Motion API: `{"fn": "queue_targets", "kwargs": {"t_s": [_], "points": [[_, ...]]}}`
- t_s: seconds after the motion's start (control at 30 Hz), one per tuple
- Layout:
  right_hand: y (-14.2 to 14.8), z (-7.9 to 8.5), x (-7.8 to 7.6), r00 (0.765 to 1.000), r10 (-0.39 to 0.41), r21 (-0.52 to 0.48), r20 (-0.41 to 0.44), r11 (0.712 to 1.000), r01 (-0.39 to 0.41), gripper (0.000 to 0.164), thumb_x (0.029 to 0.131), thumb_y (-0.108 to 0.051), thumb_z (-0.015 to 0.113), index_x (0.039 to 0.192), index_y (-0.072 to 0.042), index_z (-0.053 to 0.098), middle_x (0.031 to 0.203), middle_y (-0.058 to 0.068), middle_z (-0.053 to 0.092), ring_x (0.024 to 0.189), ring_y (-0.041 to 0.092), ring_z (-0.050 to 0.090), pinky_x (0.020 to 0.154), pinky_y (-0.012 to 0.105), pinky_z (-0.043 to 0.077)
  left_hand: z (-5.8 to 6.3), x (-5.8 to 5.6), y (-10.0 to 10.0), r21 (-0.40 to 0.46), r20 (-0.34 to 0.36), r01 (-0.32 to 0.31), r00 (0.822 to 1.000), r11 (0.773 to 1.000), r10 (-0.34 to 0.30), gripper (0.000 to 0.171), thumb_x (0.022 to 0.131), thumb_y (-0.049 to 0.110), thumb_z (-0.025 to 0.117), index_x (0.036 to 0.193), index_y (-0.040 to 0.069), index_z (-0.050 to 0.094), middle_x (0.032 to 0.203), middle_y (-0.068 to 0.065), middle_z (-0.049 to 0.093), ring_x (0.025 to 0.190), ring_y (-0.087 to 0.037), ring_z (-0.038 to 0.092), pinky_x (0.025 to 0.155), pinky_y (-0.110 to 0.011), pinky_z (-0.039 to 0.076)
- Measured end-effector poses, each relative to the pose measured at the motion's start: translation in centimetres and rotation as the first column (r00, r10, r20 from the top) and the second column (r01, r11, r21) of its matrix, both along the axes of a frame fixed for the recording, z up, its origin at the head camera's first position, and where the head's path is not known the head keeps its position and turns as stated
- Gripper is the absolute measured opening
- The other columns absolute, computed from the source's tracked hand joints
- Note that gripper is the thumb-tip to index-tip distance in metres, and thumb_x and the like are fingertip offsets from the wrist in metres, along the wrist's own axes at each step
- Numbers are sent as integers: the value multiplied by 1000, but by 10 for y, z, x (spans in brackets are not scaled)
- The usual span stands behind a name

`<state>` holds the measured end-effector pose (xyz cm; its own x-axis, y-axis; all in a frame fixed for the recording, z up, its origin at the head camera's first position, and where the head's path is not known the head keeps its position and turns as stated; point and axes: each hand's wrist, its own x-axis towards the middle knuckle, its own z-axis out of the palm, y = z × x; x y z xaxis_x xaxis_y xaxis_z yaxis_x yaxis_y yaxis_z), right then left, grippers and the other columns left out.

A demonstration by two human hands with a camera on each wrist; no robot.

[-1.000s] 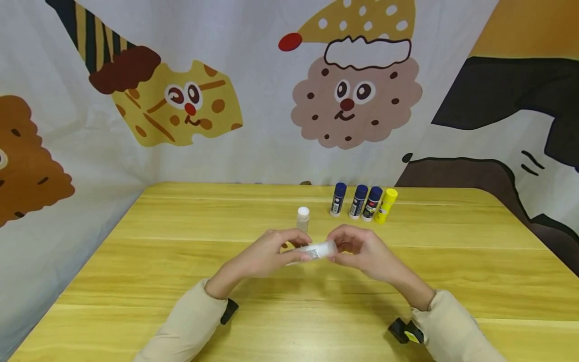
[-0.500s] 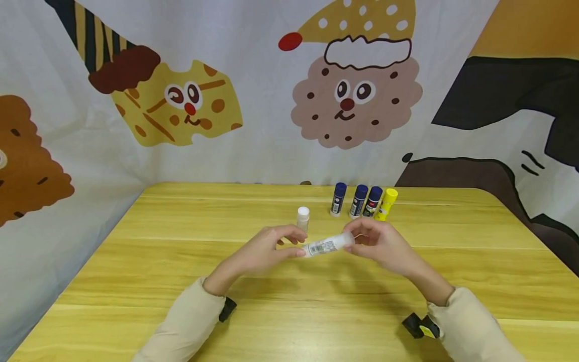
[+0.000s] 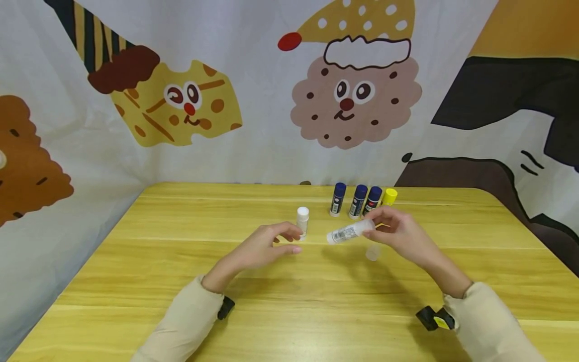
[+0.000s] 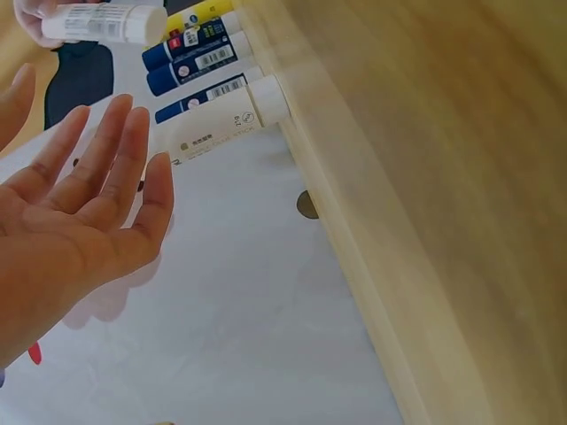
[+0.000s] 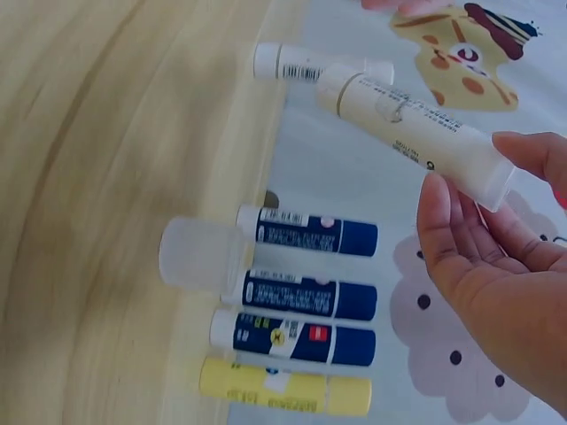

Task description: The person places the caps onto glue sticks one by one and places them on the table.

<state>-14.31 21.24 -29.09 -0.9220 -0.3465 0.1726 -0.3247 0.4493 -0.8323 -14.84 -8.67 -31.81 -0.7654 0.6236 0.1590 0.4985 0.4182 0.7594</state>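
My right hand (image 3: 404, 236) pinches a white glue stick (image 3: 347, 233) by one end, holding it tilted above the table. In the right wrist view, thumb and fingertips meet at the translucent end of that glue stick (image 5: 416, 133). My left hand (image 3: 260, 250) has let its fingers spread, with nothing between them. Just past its fingertips a second white glue stick (image 3: 303, 221) stands upright; its printed side (image 4: 217, 128) shows in the left wrist view. A clear, short cylindrical piece like a cap (image 3: 373, 253) stands on the table below my right hand.
Behind my right hand stand several capped glue sticks in a row: navy-capped ones (image 3: 338, 199) and a yellow one (image 3: 390, 196), partly hidden by the hand. The wooden table (image 3: 217, 211) ends at a printed cloth backdrop (image 3: 267, 151).
My right hand has carried the white glue stick right and slightly up, out of my left hand. My left fingers have let go of it. The clear piece on the table has come into view.
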Motion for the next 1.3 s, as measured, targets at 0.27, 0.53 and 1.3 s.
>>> {"fn": "queue_targets", "kwargs": {"t_s": [0.27,0.53,1.3], "points": [[14,1,-7,997,-83,83,-9,993,84,22,86,-9,64,101,6,56,101,17,56,88,22,56,72,23,49,0,-1,-2,-16,20,-16,1000,1000,17,36,89,22,61,119,3,54,114,-10,59,103,-21,52,86,-44,42],[26,2,-13,989,-143,144,-32,979,146,24,87,-12,63,101,5,55,100,17,57,88,18,54,71,21,48,1,-3,-6,-19,4,-41,999,999,41,38,90,25,60,120,4,54,113,-11,60,103,-23,53,84,-42,43],[55,-5,-32,972,-222,226,-72,946,233,31,90,-16,60,111,6,54,103,19,56,90,24,51,69,20,46,-1,-16,-14,6,116,-142,983,990,140,36,90,23,60,121,6,53,115,-14,57,105,-24,53,88,-39,44]]}}
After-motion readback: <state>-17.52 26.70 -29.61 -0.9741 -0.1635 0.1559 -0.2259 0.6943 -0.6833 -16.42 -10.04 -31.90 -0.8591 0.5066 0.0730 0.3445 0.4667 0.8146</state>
